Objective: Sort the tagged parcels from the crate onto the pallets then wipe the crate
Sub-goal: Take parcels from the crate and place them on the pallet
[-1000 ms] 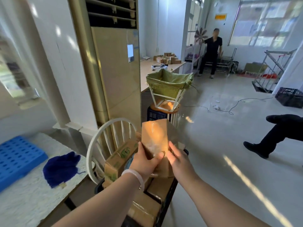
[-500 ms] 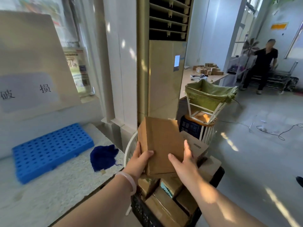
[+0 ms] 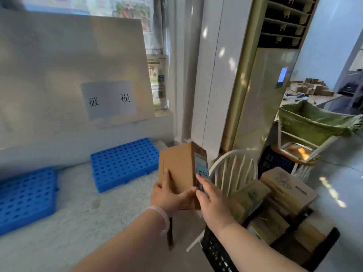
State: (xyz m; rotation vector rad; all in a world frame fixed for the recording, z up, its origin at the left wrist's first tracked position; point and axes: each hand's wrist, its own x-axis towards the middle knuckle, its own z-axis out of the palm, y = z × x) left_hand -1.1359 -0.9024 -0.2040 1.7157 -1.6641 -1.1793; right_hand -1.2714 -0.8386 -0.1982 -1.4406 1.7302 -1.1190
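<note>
The parcel (image 3: 177,169) has swung left from over the crate (image 3: 216,254) to the bench (image 3: 98,222) edge, and its tag (image 3: 201,169) now faces 3 o'clock. The left grip (image 3: 169,195) curls round its lower corner, thumb on the front. The right grip (image 3: 213,205) lies flat, fingers (image 3: 202,185) straight against the tag. The parcel stands upright, held above the bench edge. A blue pallet (image 3: 123,163) lies at its 9 o'clock, a second pallet (image 3: 23,199) farther that way. The crate, holding other parcels (image 3: 288,189), sits at 4 o'clock.
</note>
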